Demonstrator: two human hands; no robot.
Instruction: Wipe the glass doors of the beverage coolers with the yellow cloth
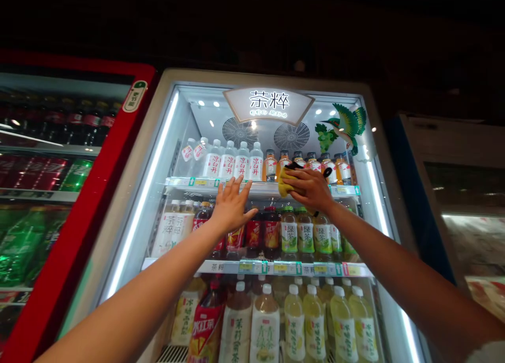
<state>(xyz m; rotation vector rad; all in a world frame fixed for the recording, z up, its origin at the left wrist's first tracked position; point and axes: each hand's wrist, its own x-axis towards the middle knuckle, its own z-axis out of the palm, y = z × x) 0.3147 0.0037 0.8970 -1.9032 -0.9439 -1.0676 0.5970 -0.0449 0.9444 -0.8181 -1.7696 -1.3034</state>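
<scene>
My left hand (pixel 232 205) is raised with its fingers spread in front of the glass door of a lit drinks fridge (pixel 161 110), near the upper shelf edge. To its right, my right hand (pixel 311 187) grips a yellow and black cloth (pixel 287 181) at the height of the same shelf edge. Behind the hands, clear bottles with white labels (pixel 228 160) and amber bottles (pixel 270 165) stand on the top shelf. Green tea bottles (pixel 289 231) stand on the shelf below.
A red-framed fridge (pixel 130 137) with bottles and cans stands at the left. Another cabinet (pixel 442 142) is at the right. Large bottles (pixel 265 326) fill the lower shelf. A bird decoration (pixel 349 123) is at the fridge's upper right.
</scene>
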